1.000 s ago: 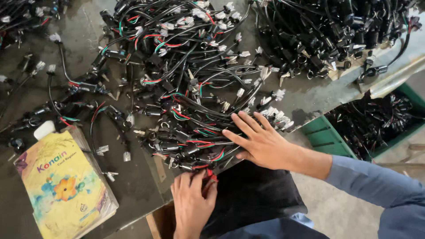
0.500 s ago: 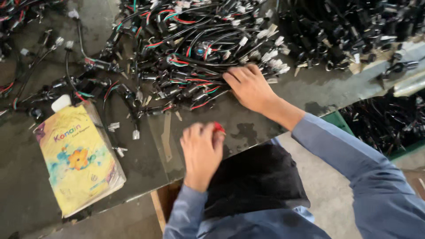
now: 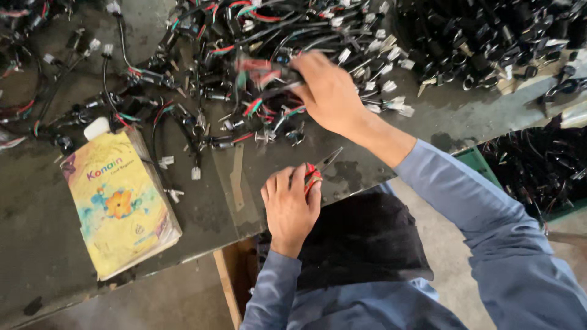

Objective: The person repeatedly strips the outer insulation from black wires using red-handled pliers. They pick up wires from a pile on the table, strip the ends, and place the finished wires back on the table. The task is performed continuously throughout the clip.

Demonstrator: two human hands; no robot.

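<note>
My left hand (image 3: pixel 290 206) rests at the near edge of the dark workbench (image 3: pixel 36 244) and grips a small red-handled cutting tool (image 3: pixel 317 170) whose metal jaws point up and right. My right hand (image 3: pixel 327 91) is farther out on the bench, closed on a wire harness (image 3: pixel 263 76) with black, red and green leads, blurred by motion. That harness belongs to a large tangled heap of wire harnesses (image 3: pixel 244 55) with white and black connectors covering the middle of the bench.
A yellow printed bag with a white cap (image 3: pixel 116 201) lies at the left front of the bench. More black cables are piled at the back right (image 3: pixel 489 36). A green crate of black parts (image 3: pixel 538 171) stands right of the bench. Loose connectors (image 3: pixel 183 177) lie near the bag.
My right hand went from lying flat on the heap to gripping and pulling a harness. My left hand came up onto the bench edge with the red-handled tool, its jaws now visible.
</note>
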